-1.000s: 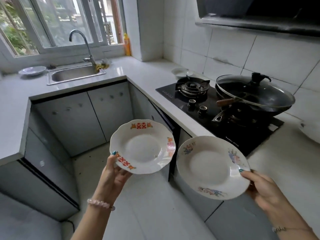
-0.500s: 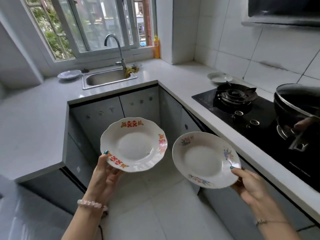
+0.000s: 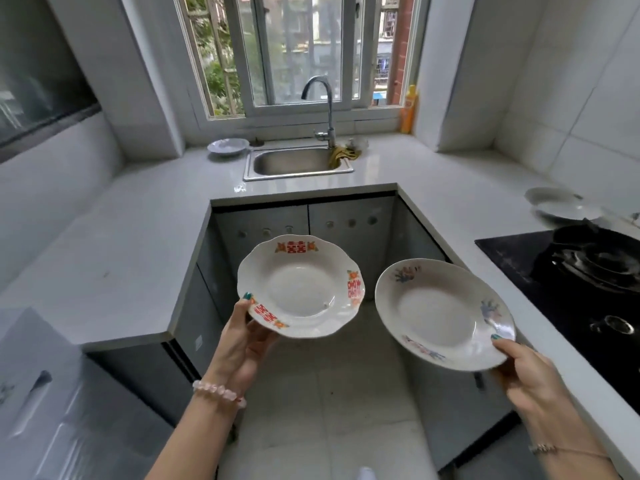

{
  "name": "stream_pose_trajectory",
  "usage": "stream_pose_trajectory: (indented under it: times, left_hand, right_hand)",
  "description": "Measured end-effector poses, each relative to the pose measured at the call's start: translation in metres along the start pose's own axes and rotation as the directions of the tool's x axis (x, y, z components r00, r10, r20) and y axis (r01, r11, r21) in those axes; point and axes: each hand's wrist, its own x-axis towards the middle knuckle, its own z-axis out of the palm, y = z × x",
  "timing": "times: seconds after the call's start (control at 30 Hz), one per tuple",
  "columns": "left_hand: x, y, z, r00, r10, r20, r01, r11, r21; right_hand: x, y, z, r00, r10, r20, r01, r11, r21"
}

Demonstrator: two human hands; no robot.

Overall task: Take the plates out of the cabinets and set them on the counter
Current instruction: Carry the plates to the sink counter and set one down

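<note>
I hold the red-patterned plate (image 3: 300, 287) in my left hand (image 3: 242, 344), thumb curled over its near rim. My right hand (image 3: 523, 372) pinches the blue-flowered plate (image 3: 443, 315) at its near edge the same way. Both plates hang over the floor, side by side but apart, in front of the closed grey cabinet doors (image 3: 349, 237). The white counter (image 3: 114, 271) wraps around me, with the steel sink (image 3: 294, 162) ahead, a small dish (image 3: 228, 147) just left of it, and the black gas hob (image 3: 588, 271) on my right.

Glossy ceramic plates (image 3: 300, 285), shiny steel sink (image 3: 294, 162), polished counter (image 3: 114, 258).
</note>
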Motion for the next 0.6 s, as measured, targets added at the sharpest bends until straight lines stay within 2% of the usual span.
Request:
stream_pose_trajectory:
  times: [0.27,0.6]
  left_hand:
    - [0.084,0.011,0.059,0.999,0.04,-0.022,-0.041,0.999,-0.037]
    - [0.154,0.011,0.063,0.993,0.029,-0.115,-0.043,0.991,-0.125]
  right_hand:
    - [0.105,-0.052,0.055,0.998,0.007,0.055,-0.006,1.0,-0.03]
    - [0.178,-0.083,0.116,0.991,0.03,0.133,-0.024,0.999,-0.049]
